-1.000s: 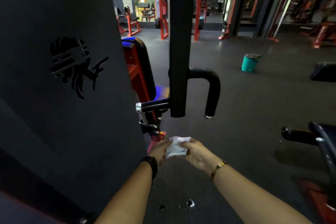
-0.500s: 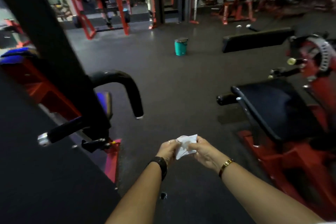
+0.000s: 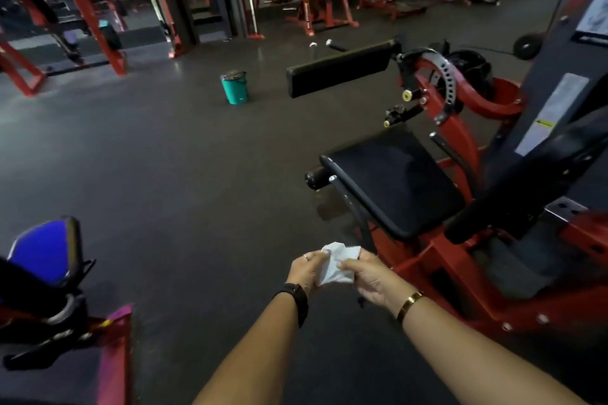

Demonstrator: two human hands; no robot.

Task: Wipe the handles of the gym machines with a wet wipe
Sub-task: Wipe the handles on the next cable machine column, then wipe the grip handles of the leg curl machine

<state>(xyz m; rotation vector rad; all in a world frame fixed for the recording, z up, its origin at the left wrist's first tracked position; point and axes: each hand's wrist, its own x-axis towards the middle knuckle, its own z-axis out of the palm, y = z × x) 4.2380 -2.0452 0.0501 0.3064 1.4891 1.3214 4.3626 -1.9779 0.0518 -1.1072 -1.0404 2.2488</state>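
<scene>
Wipe (image 3: pixel 337 265): white, crumpled, hanging between both hands over the dark floor (image 3: pixel 184 174), just left of the red machine (image 3: pixel 460 260); touching no handle.
Left hand (image 3: pixel 307 270): fingers curled onto the wipe's left side, grasping it; ring showing, black watch (image 3: pixel 297 301) at the wrist.
Right hand (image 3: pixel 365 276): thumb and fingers nipping the right side, grasping it too; gold bracelet (image 3: pixel 409 302) at the wrist.
Why two hands: probably to refold or spread the limp wet sheet for a fresh face, awkward to do single-handed.
Seat (image 3: pixel 394 181): black pad on the red machine, beyond the hands.
Grip (image 3: pixel 314 179): short black bar jutting from the seat's left corner, near the hands but apart; likely the next surface to wipe.
Bin (image 3: pixel 234 89): teal, upright on the floor, well apart; perhaps for spent wipes.
Blue pad (image 3: pixel 46 250): at the left edge, part of another machine.
Step, as judged: readying the wipe, not yet wiping.
</scene>
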